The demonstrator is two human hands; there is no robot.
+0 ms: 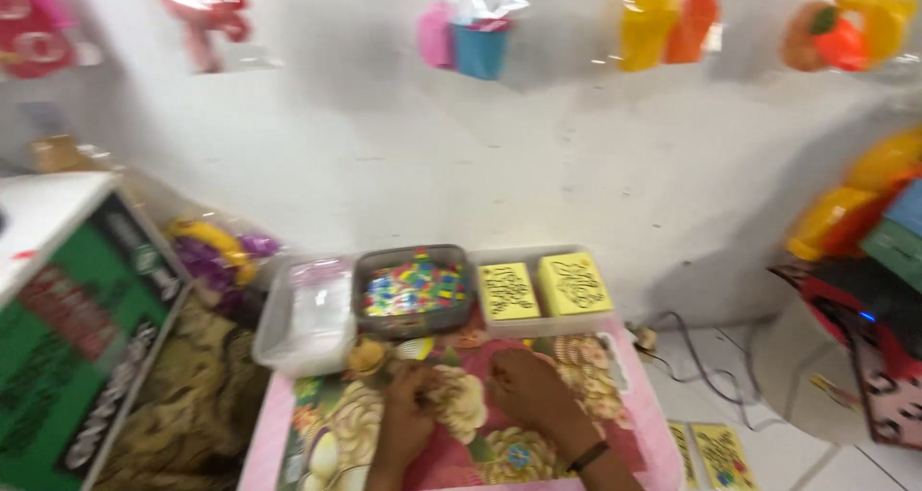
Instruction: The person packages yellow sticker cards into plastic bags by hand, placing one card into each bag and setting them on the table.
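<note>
head view, blurred by motion: two bare hands rest close together on a surface [629, 409] covered with a pink floral cloth. the left hand [411, 409] lies with fingers curled inward, and the right hand [523, 387], with a dark band at the wrist, sits just beside it, fingers bent toward the left. whether either grip is clenched on something small or released, i cannot tell; the blur hides the fingertips. at the far edge of the surface stand three trays in a row against a white wall. the clear plastic tray [309, 316] on the left holds something pale. the grey tray [415, 287] in the middle is full of small multicoloured pieces and is the nearest to the hands. the white tray [545, 289] on the right holds two yellow cards with dark patterns. a green box [72, 342] stands to the left. bright plastic toys [663, 25] in clear bags hang along the wall above.
</note>
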